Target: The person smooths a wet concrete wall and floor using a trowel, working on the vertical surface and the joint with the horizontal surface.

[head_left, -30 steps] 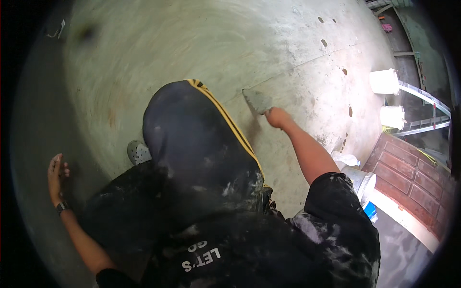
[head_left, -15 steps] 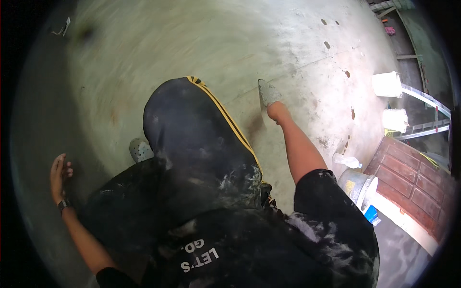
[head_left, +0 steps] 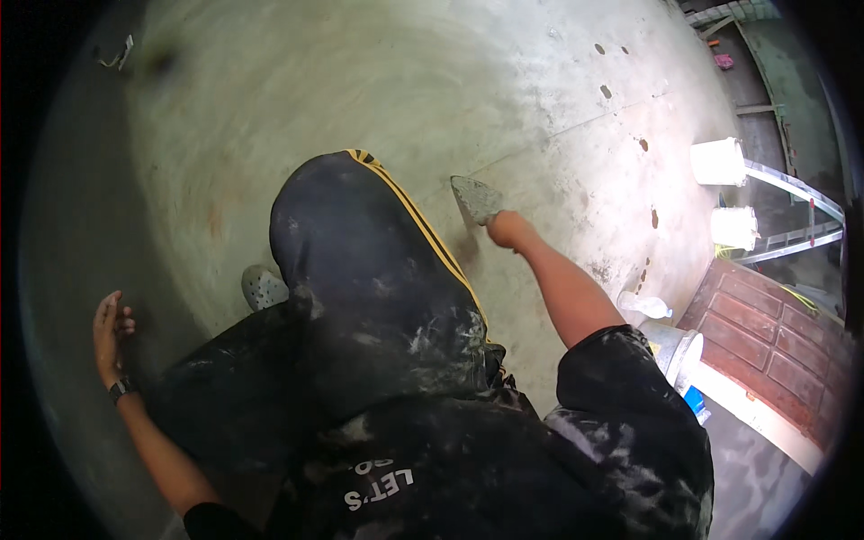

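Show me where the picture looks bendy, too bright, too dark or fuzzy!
Head view: the metal rails bend, and the corners go black; in head view, the floor by the white buckets is washed out, while the left hand is against dark shadow; also in head view, the upper-left smudge is fuzzy, but the trowel looks fairly clear.

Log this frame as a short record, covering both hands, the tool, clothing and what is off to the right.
Right hand: holds a trowel
Left hand: empty, loosely curled
Trowel: points up-left over the floor; contact unclear
Watch: left wrist
Clothing: yellow-trimmed dark trousers, black shirt
Right side: white buckets, metal frame, brown panel
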Tool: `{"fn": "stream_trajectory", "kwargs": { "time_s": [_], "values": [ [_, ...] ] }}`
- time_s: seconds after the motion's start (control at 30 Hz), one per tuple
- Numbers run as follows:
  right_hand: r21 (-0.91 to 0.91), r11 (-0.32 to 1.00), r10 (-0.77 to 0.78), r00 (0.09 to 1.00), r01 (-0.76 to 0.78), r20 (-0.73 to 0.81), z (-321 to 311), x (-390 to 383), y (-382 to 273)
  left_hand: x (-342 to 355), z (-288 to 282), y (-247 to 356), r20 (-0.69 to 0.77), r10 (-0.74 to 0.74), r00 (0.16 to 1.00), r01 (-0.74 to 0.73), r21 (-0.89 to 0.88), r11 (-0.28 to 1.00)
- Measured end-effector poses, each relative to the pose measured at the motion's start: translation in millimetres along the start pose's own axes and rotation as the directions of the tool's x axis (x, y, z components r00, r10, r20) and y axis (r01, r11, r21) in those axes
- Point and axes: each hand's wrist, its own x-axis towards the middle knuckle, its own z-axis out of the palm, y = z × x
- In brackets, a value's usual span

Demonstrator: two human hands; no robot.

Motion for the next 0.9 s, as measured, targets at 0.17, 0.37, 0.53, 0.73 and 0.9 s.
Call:
{"fn": "stream_trajectory", "kwargs": {
  "time_s": [0.17, 0.37, 0.53, 0.73, 0.9],
  "values": [
    [0.281, 0.957, 0.099, 0.992, -0.073, -0.078, 37.8, 33.6, 34.3, 6.0, 16.9, 8.2, -0.004, 0.034, 0.999, -0.034, -0.026, 0.999],
    [-0.046, 0.998, -0.049, 0.999, 0.048, -0.003, 0.5, 30.8, 40.5, 1.5, 5.8, -3.5, -0.014, 0.056, 0.998, -0.056, 0.007, 0.998],
    [0.087, 0.996, 0.017, 0.999, -0.014, -0.036, 26.6, 10.4, 19.9, 8.5, 7.6, -10.4, 0.002, 0.034, 0.999, -0.034, -0.030, 0.999],
    [0.183, 0.978, 0.090, 0.995, -0.096, 0.041, 1.0, 7.1, 27.6, 6.0, 5.8, -5.2, -0.003, 0.028, 1.000, -0.028, -0.004, 1.000],
    [0.097, 0.995, 0.025, 0.997, -0.032, 0.070, 17.3, -17.5, -1.8, 4.2, 6.4, -3.6, 0.030, 0.012, 0.999, -0.012, -0.013, 1.000]
  ]
}}
